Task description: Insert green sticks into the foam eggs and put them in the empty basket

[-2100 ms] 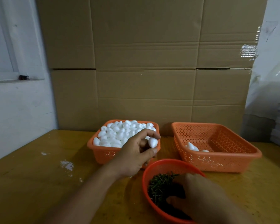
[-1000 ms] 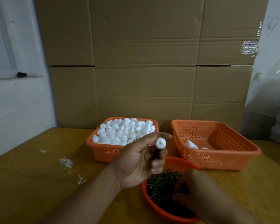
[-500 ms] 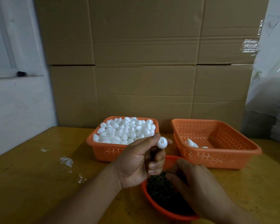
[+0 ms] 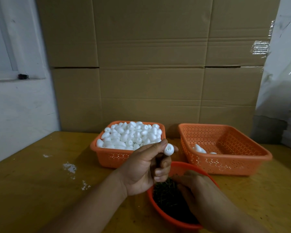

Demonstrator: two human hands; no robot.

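Wall: a white wall with a window sill closes the far left of the scene.
Table: a yellow wooden table fills the near part, with white crumbs scattered on its left half.
Cardboard: flat brown cardboard sheets stand upright along the far edge of the table.
Full basket: an orange perforated basket, left of centre and far on the table, is heaped with white foam eggs.
Left hand: the left hand is raised in front of that basket, thumb and forefinger pinching one foam egg, the other fingers curled under.
Held egg: it sits at the fingertips, its dimpled end facing the camera, above the far rim of the red bowl.
Red bowl: a round red bowl, near and centre, holds a dark pile of green sticks.
Right hand: the right hand reaches into the bowl, fingers bent down onto the sticks; whether it has one pinched I cannot tell, as the fingertips are lost in the dark pile.
Second basket: a matching orange basket, right and far, holds a few white eggs in its left corner.
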